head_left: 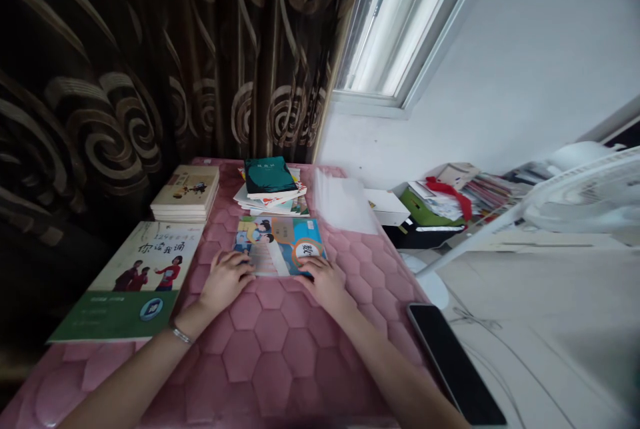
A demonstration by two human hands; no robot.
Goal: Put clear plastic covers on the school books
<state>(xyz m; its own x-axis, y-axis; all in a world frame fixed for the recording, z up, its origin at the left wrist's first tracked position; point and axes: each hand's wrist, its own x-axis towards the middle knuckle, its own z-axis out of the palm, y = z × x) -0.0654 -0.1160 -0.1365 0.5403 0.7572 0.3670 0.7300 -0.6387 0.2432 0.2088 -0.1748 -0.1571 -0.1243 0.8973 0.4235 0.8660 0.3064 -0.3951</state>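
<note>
A blue textbook (281, 257) with cartoon children on its cover lies crosswise on the pink padded surface in front of me. My left hand (226, 280) grips its left edge, fingers curled on the cover's side. At the lower right corner my right hand (324, 282) holds the same book, fingertips over the cover and thumb by the near edge. Just behind it stands an uneven pile of books topped by a dark teal book (271, 176). To the left are a large green-and-cream book (137, 276) and a stack of tan books (186, 193).
The pink hexagon-quilted surface (265, 332) meets a dark patterned curtain (200, 69) at the back. A black phone-like slab (455, 362) lies along the right edge. Beyond that edge are a white fan (575, 196), a white box (387, 207) and a green container (425, 208) with papers.
</note>
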